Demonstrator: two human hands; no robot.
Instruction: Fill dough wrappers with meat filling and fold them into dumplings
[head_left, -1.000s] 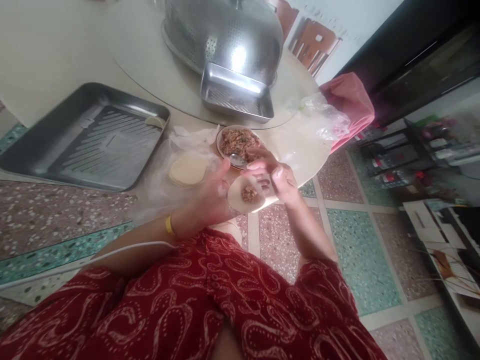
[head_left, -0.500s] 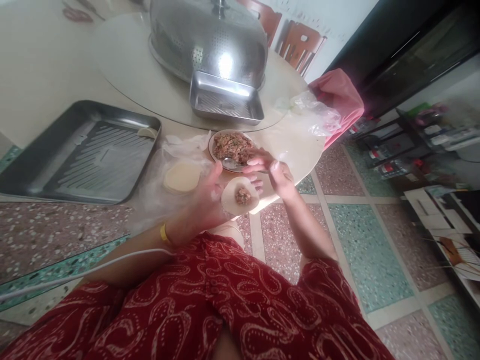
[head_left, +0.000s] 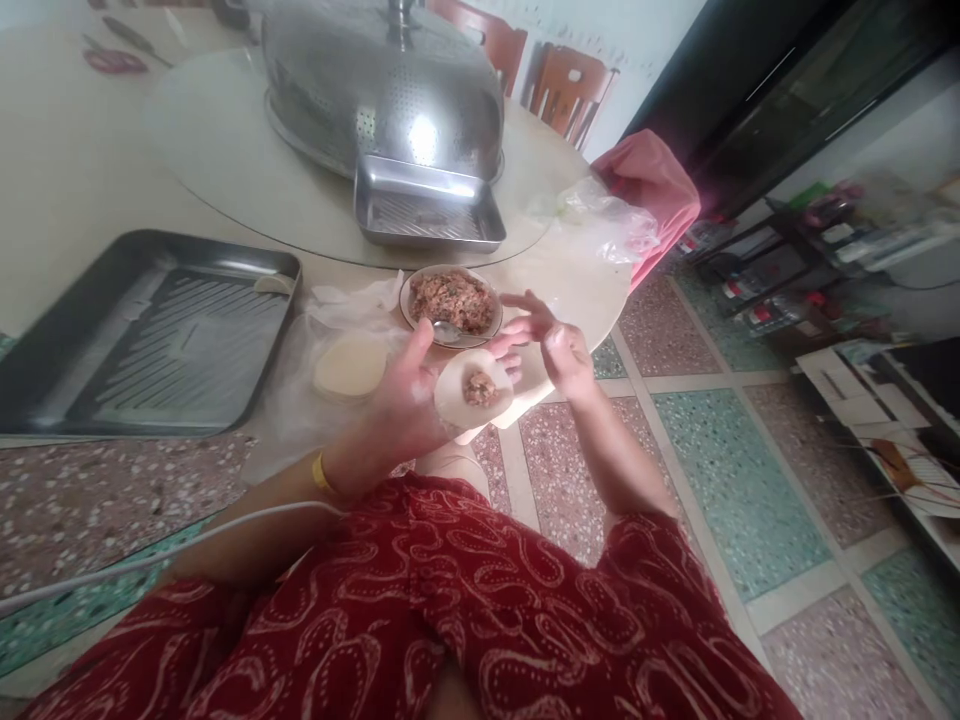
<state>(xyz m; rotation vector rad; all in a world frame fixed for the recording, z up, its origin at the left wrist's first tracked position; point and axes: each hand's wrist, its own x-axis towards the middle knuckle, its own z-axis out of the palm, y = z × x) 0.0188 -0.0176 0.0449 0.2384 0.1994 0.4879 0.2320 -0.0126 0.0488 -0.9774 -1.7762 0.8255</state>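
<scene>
The left hand [head_left: 409, 405] cradles a round dumpling wrapper [head_left: 472, 392] flat on its open palm, a dab of meat filling [head_left: 478, 387] sitting in the middle, thumb raised beside it. The right hand [head_left: 559, 350] hangs just beside the wrapper's far edge, fingers loosely spread and holding nothing, its grip open. Compared with a second ago, both hands sit slightly lower and more to the left in view, and the right hand has come off the spoon [head_left: 448, 329], which now lies alone in the bowl of filling [head_left: 450, 300]. The wrapper lies in the palm as it did, unfolded, filling in place.

The bowl stands on the bench [head_left: 90, 180] just beyond the hands. Left of it a stack of wrappers [head_left: 349, 364] rests on thin plastic. Further left lies a large ribbed steel tray [head_left: 150, 330] with one pale piece at its far corner. Behind, a smaller steel tray [head_left: 427, 212] sits against a big perforated metal dome [head_left: 382, 90] on a round turntable. A crumpled clear bag [head_left: 600, 215] and a pink cloth [head_left: 652, 185] lie at the bench's right edge.

The floor is speckled terrazzo in green and pink squares; wooden chairs stand beyond the bench, dark shelving to the right.
</scene>
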